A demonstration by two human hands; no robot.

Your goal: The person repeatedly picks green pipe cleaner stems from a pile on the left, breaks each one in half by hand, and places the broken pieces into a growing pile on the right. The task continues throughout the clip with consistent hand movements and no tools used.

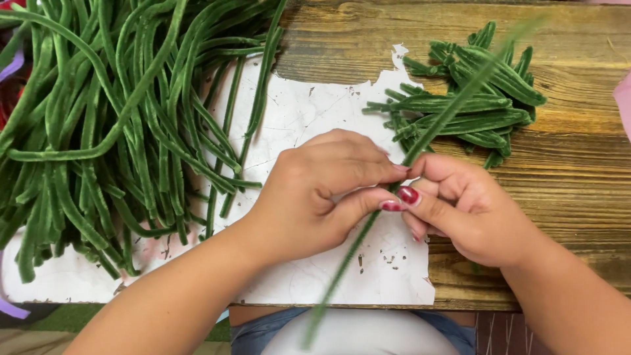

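A long green fuzzy pipe cleaner (444, 117) runs diagonally from the lower middle of the view up to the far right, blurred at both ends. My left hand (315, 194) and my right hand (460, 207) meet at its middle, each pinching it between thumb and fingers, fingertips touching. The stretch inside the fingers is hidden. To the left lies a large heap of long green pipe cleaners (112, 118). Behind my right hand sits a small pile of folded green pipe cleaner pieces (476, 98).
A worn wooden table (578, 171) carries a torn white sheet (296, 112) under my hands and the heap. A purple strip (10, 306) shows at the left edge. My lap is below the table's near edge.
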